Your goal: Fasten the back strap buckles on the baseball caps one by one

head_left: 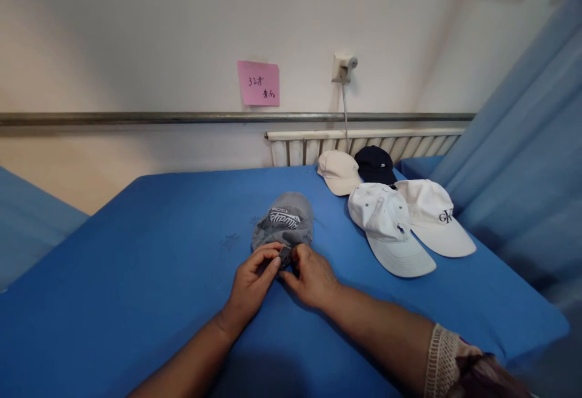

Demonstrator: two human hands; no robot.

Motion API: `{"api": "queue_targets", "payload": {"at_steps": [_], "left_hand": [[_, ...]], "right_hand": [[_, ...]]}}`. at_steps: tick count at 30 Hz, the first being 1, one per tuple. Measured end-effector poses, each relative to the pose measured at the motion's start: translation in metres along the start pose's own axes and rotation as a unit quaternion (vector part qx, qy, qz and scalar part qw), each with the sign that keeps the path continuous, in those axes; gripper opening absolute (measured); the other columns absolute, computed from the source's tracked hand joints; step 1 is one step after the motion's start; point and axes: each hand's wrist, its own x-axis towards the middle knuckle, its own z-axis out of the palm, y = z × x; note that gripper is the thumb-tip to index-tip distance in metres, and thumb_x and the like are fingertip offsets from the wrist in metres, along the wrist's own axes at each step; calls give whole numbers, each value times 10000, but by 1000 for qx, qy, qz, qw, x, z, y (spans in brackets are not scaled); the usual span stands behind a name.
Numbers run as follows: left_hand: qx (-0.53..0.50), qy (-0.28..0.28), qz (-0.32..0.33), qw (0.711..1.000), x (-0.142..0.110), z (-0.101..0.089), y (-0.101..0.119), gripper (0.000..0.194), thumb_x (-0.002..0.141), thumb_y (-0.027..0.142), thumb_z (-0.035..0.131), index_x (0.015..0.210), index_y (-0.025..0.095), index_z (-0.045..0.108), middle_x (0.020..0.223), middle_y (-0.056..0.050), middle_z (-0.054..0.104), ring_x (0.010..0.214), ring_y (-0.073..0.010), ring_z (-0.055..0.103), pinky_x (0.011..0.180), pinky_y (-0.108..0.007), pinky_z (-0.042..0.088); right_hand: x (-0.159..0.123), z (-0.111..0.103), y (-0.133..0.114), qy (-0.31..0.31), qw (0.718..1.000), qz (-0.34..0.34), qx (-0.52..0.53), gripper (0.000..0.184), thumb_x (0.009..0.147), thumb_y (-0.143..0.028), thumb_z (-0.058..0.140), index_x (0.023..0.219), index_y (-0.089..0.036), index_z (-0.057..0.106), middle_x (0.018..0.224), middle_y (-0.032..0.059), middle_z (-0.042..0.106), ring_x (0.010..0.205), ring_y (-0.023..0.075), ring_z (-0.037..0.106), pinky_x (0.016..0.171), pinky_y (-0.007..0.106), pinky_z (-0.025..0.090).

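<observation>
A grey baseball cap [285, 219] with white lettering lies on the blue-covered table, its brim pointing away from me. My left hand [255, 274] pinches the dark strap [284, 255] at the back of the cap between thumb and fingers. On the other side of that strap, my right hand [311, 274] is closed at the cap's rear edge, fingers curled and thumb low. Just what the right fingertips grip is partly hidden. Both hands meet at the near side of the cap.
To the right sit a cream cap [339, 171], a navy cap [375, 165], a white cap with a dark horse logo [382, 216] and a white lettered cap [431, 213]. Behind the blue table [136, 277] are a radiator [313, 143] and wall rail [182, 118]. A blue curtain [522, 113] hangs right.
</observation>
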Motion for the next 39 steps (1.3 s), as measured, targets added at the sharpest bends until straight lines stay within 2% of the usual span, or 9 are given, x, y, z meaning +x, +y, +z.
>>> {"api": "queue_targets", "payload": {"at_steps": [5, 9, 15, 19, 21, 28, 32, 36, 39], "left_hand": [[-86, 14, -75, 993, -1, 1, 3, 186, 851, 365, 650, 846, 182, 681, 1188, -86, 641, 1103, -242, 605, 991, -380, 477], [-151, 7, -117, 982, -3, 3, 6, 189, 832, 361, 680, 847, 173, 691, 1202, -90, 640, 1063, -240, 626, 929, -349, 508], [-256, 50, -166, 951, 0, 2, 7, 195, 773, 343, 741, 823, 172, 662, 1167, -81, 652, 970, -228, 645, 826, -333, 528], [-177, 57, -119, 975, 1, -7, 8, 167, 821, 350, 695, 831, 187, 663, 1129, -59, 657, 1019, -213, 607, 887, -318, 477], [-120, 58, -83, 988, 0, -12, 9, 159, 847, 350, 666, 828, 192, 664, 1118, -53, 654, 1048, -211, 585, 920, -317, 448], [-41, 75, -51, 995, -3, -18, 13, 191, 871, 387, 619, 847, 200, 646, 1107, -64, 650, 1036, -230, 589, 889, -333, 459], [-16, 13, -27, 999, -7, -16, 15, 161, 893, 356, 592, 867, 207, 645, 1145, -72, 670, 1098, -236, 596, 981, -355, 431], [10, -83, -3, 996, -7, -10, 17, 166, 924, 337, 543, 897, 204, 638, 1229, -100, 662, 1122, -243, 607, 996, -372, 429], [19, -104, 3, 994, 1, -5, 14, 171, 931, 344, 530, 912, 201, 621, 1280, -114, 639, 1169, -255, 588, 1016, -390, 413]], "right_hand": [[0, -1, -2, -3, 1000, 1, 17, 483, 726, -492, 748, 1023, -187, 519, 957, 73, 634, 850, 239, 624, 688, 332, 439], [0, -6, -6, -9, 1000, -5, 17, 326, 799, -398, 694, 981, -179, 533, 907, 58, 622, 794, 203, 613, 664, 302, 430], [0, -7, -3, -6, 997, -60, 47, 235, 820, -245, 658, 1001, -170, 527, 910, 50, 610, 783, 181, 585, 685, 290, 444], [-2, -7, 2, 24, 987, -155, 42, 154, 876, -178, 571, 1029, -170, 558, 957, 66, 584, 863, 176, 565, 757, 286, 452], [-2, -8, 2, 6, 981, -194, 8, 226, 902, -162, 523, 1119, -193, 577, 997, 69, 571, 877, 171, 555, 765, 280, 449], [2, -16, -3, -95, 965, -190, -153, 344, 934, -229, 472, 1266, -238, 563, 1002, 89, 577, 819, 199, 557, 716, 312, 447], [5, -13, 1, -96, 967, -165, -170, 395, 926, -167, 449, 1312, -214, 519, 1029, 99, 608, 884, 214, 578, 767, 321, 463], [12, -5, 9, -105, 970, -128, -175, 280, 931, -171, 452, 1161, -163, 611, 1007, 107, 636, 898, 223, 602, 774, 319, 481], [16, -4, 13, -108, 969, -127, -181, 287, 923, -149, 464, 1170, -171, 609, 1024, 105, 643, 887, 215, 615, 769, 311, 490]]}}
